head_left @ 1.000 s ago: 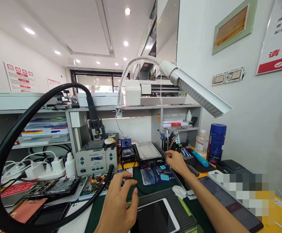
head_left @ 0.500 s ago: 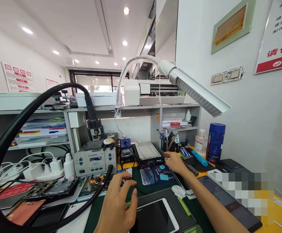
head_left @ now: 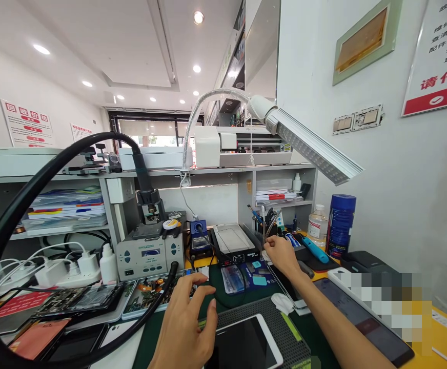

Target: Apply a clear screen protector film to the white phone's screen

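My left hand hovers at the left edge of a white-framed tablet, its fingers curved and apart with nothing between them. The tablet lies dark screen up on a grey textured pad. My right hand reaches out to the front of a holder full of tools. Its thumb and fingertips are pinched together; what they hold, if anything, I cannot make out. Below that wrist lies a slim dark device with a pale edge, and a white rounded piece rests beside it.
A black hose loops across the left side, running to a grey hot-air station. Behind the tablet stands a heating plate. A blue-handled tool, a clear bottle and a large dark tablet occupy the right. A lamp hangs overhead.
My right hand has shifted slightly up and to the right, from beside the heating plate toward the tool holder, its fingers drawn closer together. My left hand stays in place.
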Tool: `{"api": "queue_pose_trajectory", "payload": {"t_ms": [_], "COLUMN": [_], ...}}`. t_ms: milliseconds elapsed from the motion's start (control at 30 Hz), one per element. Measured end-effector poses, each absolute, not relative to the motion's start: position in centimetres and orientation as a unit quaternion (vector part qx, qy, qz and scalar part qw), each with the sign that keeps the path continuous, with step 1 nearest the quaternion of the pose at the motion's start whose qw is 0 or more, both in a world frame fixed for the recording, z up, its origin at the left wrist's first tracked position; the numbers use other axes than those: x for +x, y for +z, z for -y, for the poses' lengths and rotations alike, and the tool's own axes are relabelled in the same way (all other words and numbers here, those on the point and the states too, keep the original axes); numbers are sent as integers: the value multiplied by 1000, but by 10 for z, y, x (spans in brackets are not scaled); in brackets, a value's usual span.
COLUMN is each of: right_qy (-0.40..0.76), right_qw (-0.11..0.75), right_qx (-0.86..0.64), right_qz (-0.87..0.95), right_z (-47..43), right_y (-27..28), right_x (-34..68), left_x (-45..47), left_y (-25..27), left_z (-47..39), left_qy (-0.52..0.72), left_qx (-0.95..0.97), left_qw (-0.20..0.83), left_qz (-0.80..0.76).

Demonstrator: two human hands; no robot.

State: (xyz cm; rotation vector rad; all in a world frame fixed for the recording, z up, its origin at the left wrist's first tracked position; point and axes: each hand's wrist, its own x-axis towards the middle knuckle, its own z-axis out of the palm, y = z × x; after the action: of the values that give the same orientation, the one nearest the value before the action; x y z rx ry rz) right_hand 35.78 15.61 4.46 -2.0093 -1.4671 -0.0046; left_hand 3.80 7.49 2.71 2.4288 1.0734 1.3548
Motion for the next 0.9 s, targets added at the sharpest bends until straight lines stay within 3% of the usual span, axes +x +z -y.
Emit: {"api": "queue_pose_trajectory", "payload": {"t_ms": [500,900], "right_qy": [-46,0], "right_qw": [372,346], "right_qx": [-774,-750], "right_qz": [510,563], "right_z": [-153,-159], "right_y": [46,37], "right_x": [357,348], "left_x": [37,38], "left_y": [26,27], "left_z": [-78,-78], "left_qy": [448,444], "left_qx": [818,817], "left_qw": [87,82], "left_qz": [-351,-358]}}
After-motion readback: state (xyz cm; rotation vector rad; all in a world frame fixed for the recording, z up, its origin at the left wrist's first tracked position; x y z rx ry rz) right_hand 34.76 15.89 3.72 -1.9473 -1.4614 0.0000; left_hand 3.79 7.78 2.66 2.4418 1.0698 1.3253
